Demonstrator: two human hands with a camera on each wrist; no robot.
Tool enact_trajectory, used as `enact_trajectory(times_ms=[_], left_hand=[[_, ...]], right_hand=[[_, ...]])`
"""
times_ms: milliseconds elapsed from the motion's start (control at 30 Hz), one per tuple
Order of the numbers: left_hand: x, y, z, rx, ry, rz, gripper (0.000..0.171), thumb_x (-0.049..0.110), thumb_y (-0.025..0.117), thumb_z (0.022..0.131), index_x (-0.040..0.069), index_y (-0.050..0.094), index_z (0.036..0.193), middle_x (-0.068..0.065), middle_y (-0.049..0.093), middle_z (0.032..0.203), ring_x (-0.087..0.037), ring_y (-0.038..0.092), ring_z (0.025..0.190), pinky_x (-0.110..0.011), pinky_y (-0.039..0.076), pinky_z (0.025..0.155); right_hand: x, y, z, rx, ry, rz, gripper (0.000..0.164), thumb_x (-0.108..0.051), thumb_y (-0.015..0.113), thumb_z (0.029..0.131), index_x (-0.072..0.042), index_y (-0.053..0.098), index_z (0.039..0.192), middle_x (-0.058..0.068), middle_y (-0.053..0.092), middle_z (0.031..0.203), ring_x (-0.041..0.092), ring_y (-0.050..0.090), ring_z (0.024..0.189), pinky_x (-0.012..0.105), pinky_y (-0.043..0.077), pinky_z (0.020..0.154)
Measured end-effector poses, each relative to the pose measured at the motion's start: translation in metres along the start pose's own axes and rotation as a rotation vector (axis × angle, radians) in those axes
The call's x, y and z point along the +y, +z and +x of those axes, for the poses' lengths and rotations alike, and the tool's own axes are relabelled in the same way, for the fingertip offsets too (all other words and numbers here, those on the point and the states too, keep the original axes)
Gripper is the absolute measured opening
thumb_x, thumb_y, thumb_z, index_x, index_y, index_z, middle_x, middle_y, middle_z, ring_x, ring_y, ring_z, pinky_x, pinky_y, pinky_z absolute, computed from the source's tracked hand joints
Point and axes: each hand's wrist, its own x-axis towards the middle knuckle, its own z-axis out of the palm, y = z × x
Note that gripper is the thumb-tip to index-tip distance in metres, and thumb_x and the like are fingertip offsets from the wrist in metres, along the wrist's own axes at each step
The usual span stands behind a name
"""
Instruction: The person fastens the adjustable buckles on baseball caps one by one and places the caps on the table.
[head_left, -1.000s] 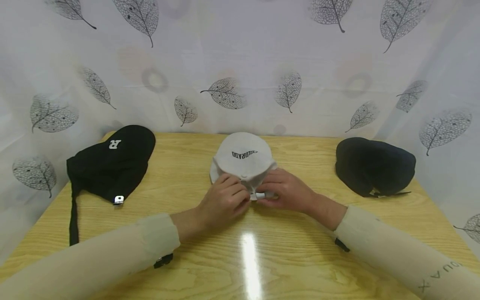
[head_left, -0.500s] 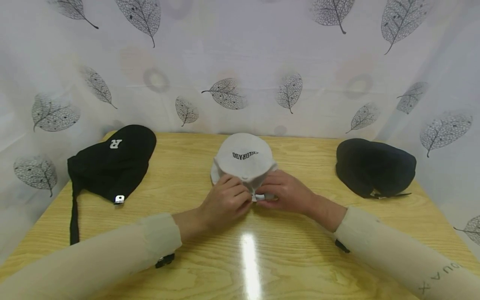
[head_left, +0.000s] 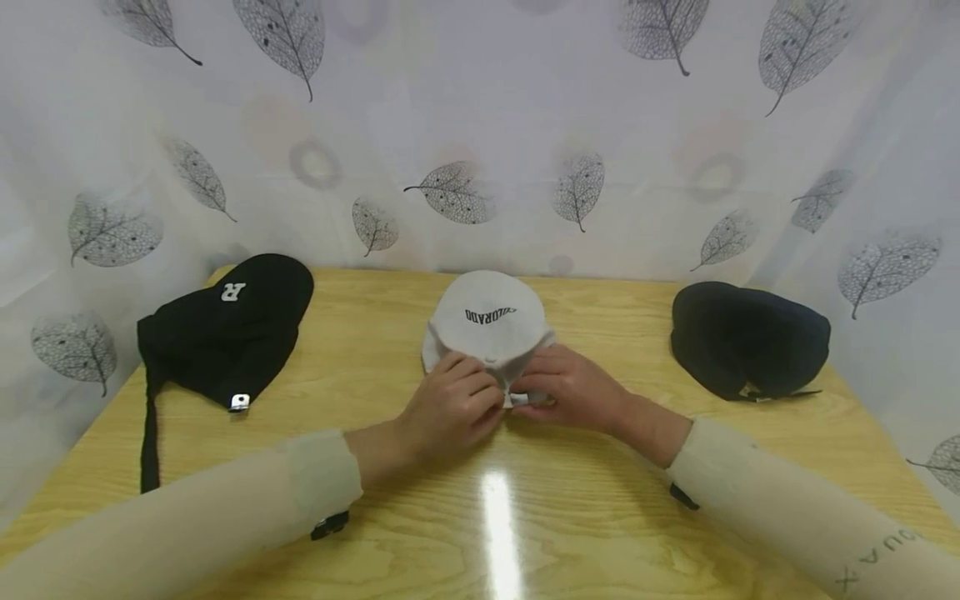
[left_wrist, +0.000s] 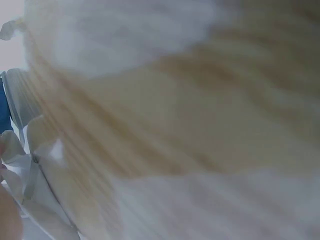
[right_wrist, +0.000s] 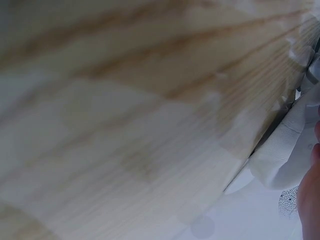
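A: Which way does the white cap [head_left: 486, 293] point?
B: Its strap [head_left: 529, 399] end faces the person and its rounded, lettered end points away; the long axis runs roughly straight from near to far, around the middle of the worktop [head_left: 600, 517].
A: And the hands?
B: The left hand [head_left: 450, 402] has curled fingers pinching the cap's near edge; the right hand [head_left: 576, 390] pinches the strap between thumb and fingers.
A: How does the cap look, going outward?
B: Pale narrow strap first, then folded cloth, a small button [head_left: 491, 361], then a smooth round part with dark lettering [head_left: 491, 317].
A: Anything different from a second ago?
B: More strap shows between the right hand's fingers, reaching farther right. The left hand grips about the same spot.
A: And around it?
B: A black cap [head_left: 225, 333] well to the left, a dark cap [head_left: 750, 337] well to the right, and behind everything a leaf-printed curtain [head_left: 510, 108].
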Motion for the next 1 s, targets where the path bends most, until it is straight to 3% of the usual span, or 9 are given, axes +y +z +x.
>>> enact_trajectory(times_ms=[133,433,667,1000], left_hand=[[-0.0026,-0.0034,-0.0047,-0.051,-0.022,-0.016,0.009,0.022,0.075,0.084,0.014,0.072,0.087,0.002,0.073,0.093,-0.018,0.063,0.094,-0.036,0.044,0.091],[-0.0094,-0.0036,-0.0083,-0.047,-0.021,-0.087,0.01,0.021,0.078,0.082,0.015,0.071,0.085,0.003,0.073,0.09,-0.019,0.064,0.095,-0.037,0.043,0.093],[-0.0088,-0.0039,-0.0078,-0.081,-0.05,-0.082,0.008,0.02,0.078,0.082,0.017,0.072,0.084,0.005,0.071,0.09,-0.016,0.06,0.094,-0.036,0.04,0.091],[-0.0084,-0.0009,-0.0059,-0.025,-0.017,-0.035,0.007,0.019,0.078,0.08,0.016,0.072,0.081,0.005,0.07,0.089,-0.016,0.06,0.09,-0.037,0.041,0.089]], right_hand=[[-0.0003,0.0016,-0.0019,0.004,0.004,-0.013,0.03,-0.02,0.09,0.069,-0.007,0.075,0.092,0.003,0.075,0.094,0.019,0.069,0.091,0.033,0.055,0.082],[0.0006,0.0021,-0.0027,0.01,0.0,-0.012,0.029,-0.022,0.089,0.071,-0.008,0.075,0.092,0.001,0.075,0.093,0.018,0.068,0.09,0.032,0.055,0.08],[0.0009,0.0027,-0.0021,-0.006,0.013,-0.021,0.027,-0.024,0.088,0.073,-0.009,0.075,0.091,-0.001,0.074,0.092,0.016,0.068,0.09,0.031,0.055,0.08],[0.0016,0.0036,-0.0026,0.001,0.01,-0.027,0.03,-0.023,0.09,0.07,-0.008,0.075,0.092,0.0,0.075,0.093,0.017,0.068,0.091,0.032,0.055,0.081]])
